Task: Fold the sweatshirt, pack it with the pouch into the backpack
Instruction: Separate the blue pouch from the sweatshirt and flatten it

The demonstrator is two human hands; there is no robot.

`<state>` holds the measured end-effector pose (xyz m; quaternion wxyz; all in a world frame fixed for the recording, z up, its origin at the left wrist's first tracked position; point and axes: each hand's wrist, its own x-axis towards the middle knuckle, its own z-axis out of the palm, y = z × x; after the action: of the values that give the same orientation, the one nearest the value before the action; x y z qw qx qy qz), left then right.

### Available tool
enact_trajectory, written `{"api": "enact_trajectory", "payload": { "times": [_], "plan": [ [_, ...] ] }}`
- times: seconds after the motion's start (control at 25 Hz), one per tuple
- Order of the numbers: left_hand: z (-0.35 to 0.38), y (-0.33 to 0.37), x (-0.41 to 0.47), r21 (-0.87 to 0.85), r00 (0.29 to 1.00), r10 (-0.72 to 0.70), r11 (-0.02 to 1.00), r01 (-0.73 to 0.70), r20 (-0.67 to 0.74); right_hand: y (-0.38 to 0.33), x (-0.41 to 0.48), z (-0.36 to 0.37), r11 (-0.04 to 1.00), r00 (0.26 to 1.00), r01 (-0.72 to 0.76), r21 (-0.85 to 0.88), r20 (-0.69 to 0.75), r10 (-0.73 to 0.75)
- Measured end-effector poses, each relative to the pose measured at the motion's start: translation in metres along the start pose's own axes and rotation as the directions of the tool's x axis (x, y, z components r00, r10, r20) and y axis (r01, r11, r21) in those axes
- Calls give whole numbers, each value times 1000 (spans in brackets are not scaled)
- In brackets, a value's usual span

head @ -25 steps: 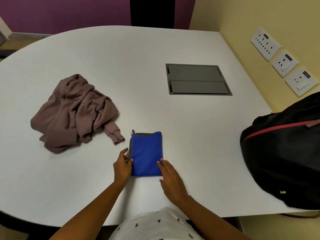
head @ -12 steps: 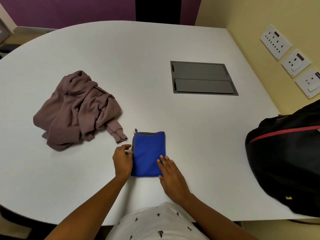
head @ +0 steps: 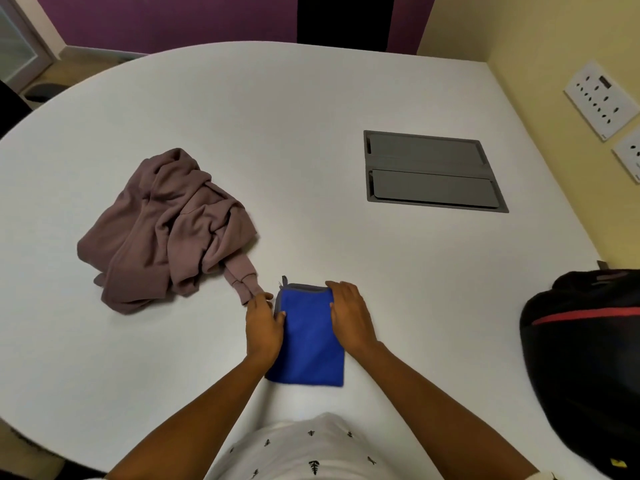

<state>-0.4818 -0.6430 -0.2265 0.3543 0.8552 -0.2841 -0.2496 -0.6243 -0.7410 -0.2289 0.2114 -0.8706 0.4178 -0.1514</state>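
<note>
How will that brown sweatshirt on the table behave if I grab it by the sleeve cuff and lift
Probably floppy: the sweatshirt lies in a crumpled heap with deep folds, so it should unfurl and dangle rather than hold shape. The knit looks thick, so likely light but bulky. Its cuff lies just beside the left hand, and pulling it would likely drag the heap along the smooth table.
</note>
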Motion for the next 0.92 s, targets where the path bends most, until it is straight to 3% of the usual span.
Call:
{"api": "enact_trajectory", "payload": {
  "times": [0.12,0.28,0.52,0.6,0.8,0.92],
  "plan": [
    [6,5,8,-65,1000,6,998,-6,-7,11,21,5,999,998,-43,11,35,43],
    [10,11,11,-106,997,-42,994,36,-58,18,27,7,998,996,58,-6,-65,-58],
    [7,22,18,-206,992,21,977,-47,-125,17,29,13,980,990,-132,151,-18,137],
    [8,21,27,-162,994,40,985,-56,-101,15,30,15,973,986,-161,166,-8,164],
    [18,10,42,-19,992,126,992,-126,-17,22,32,30,988,988,-151,-25,18,151],
    [20,8,47,81,991,133,988,-131,-20,27,32,34,982,981,-187,31,51,186]
  ]
}}
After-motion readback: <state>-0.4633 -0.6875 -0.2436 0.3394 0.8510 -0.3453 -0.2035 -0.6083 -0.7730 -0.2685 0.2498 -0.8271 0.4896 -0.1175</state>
